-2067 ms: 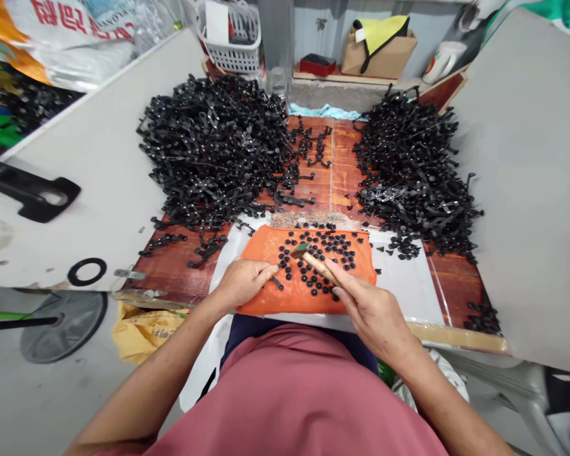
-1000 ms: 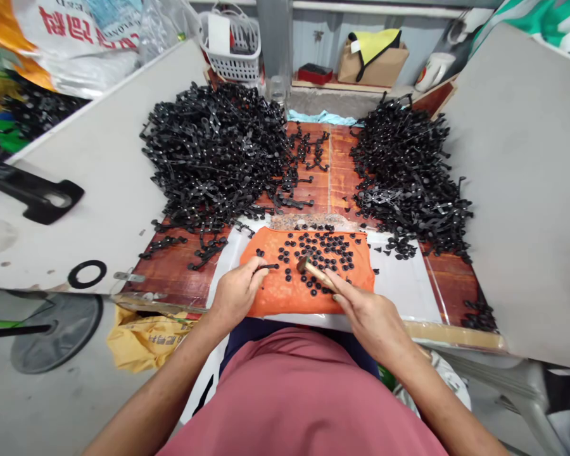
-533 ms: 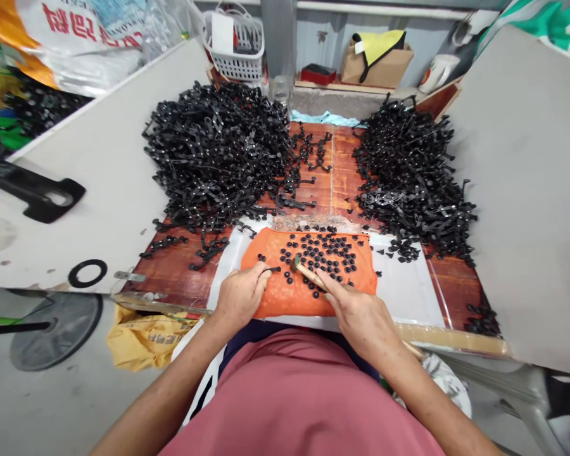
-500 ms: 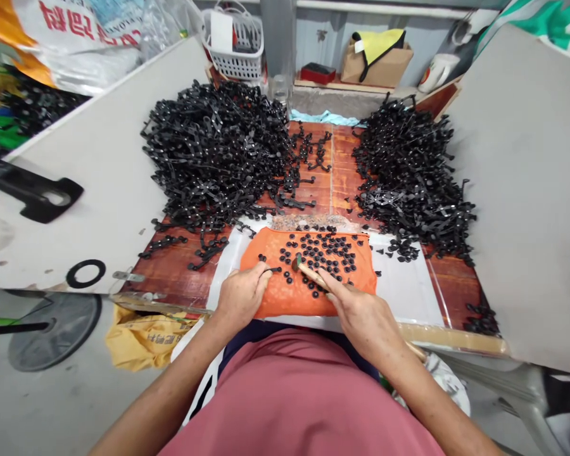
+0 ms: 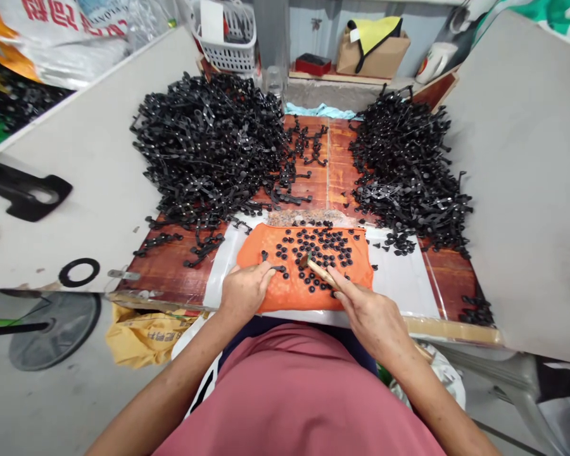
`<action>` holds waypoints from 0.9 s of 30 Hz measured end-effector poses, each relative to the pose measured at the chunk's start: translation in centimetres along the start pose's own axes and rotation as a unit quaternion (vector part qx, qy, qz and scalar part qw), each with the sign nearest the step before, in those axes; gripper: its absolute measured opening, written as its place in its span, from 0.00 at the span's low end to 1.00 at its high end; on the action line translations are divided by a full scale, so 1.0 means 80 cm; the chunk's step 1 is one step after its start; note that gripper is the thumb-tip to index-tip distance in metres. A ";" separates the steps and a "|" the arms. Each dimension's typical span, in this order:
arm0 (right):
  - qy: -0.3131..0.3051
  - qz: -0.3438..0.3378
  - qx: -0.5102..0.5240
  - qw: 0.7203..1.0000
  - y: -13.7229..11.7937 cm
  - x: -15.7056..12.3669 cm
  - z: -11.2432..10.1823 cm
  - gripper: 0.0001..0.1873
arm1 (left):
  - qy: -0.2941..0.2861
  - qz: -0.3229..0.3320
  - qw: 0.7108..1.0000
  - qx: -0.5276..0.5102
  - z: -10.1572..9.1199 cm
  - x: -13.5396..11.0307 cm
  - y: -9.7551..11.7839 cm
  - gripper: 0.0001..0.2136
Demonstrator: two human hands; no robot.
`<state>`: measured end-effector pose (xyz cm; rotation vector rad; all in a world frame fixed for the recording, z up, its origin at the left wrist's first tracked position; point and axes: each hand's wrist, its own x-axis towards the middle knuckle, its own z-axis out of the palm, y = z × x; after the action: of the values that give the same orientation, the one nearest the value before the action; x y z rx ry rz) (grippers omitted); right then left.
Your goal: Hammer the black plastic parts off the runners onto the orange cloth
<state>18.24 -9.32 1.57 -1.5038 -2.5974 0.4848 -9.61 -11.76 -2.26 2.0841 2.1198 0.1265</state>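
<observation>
My left hand is closed, thumb and fingers pinching a black strip part with a round end over the left side of an orange cloth. My right hand is wrapped around a wooden-handled tool. Its small dark head, whose exact kind I cannot make out, hovers close above the cloth. Many small black round caps lie spread over the cloth, mostly in its middle and right half. The cloth rests on a white sheet at the table's near edge.
A large heap of black strip parts stands at the left back, and another heap at the right. Grey panels flank the table on the left and right. A white basket and a mug stand behind.
The tool's head has moved slightly right, away from the strip part in my left hand. Another round end now shows above my left fingers. The whole view has shifted a little.
</observation>
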 end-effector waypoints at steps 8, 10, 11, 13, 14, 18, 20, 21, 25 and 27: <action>-0.009 0.001 -0.006 1.000 -0.002 -0.003 -0.005 0.30 | 0.020 -0.044 0.993 -0.108 0.000 -0.001 -0.003 0.17; 0.000 0.004 -0.009 1.000 -0.001 -0.003 -0.004 0.30 | 0.023 -0.035 0.994 -0.101 0.001 0.000 -0.003 0.17; 0.001 0.005 -0.011 1.000 -0.001 -0.003 -0.003 0.30 | 0.022 -0.028 0.995 -0.091 0.001 0.000 -0.003 0.17; -0.007 0.008 -0.011 1.000 -0.001 -0.003 -0.001 0.30 | 0.016 -0.014 0.998 -0.060 0.003 0.001 -0.003 0.17; -0.013 0.010 -0.011 1.000 -0.001 -0.003 -0.001 0.30 | 0.012 -0.009 0.999 -0.044 0.004 0.001 -0.003 0.17; -0.025 0.014 -0.008 1.000 -0.001 -0.002 0.000 0.31 | 0.016 0.000 1.000 -0.008 0.008 0.000 -0.002 0.17; -0.026 0.011 -0.011 1.000 -0.002 -0.003 -0.002 0.30 | 0.025 0.003 1.000 -0.005 0.008 -0.001 -0.001 0.17; -0.024 0.009 -0.011 1.000 -0.003 -0.003 -0.003 0.30 | 0.028 0.004 1.000 -0.004 0.007 -0.001 0.000 0.17; 0.016 -0.021 0.032 0.999 -0.013 0.000 -0.010 0.30 | 0.034 -0.001 0.999 0.006 0.005 -0.002 0.003 0.17; 0.026 -0.039 0.035 0.998 -0.022 0.004 -0.010 0.30 | 0.035 -0.004 0.999 0.007 0.006 -0.002 0.003 0.17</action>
<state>16.77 -9.67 2.83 -1.3705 -2.5601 0.5166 -9.27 -11.94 -2.64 2.1085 2.1733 0.1876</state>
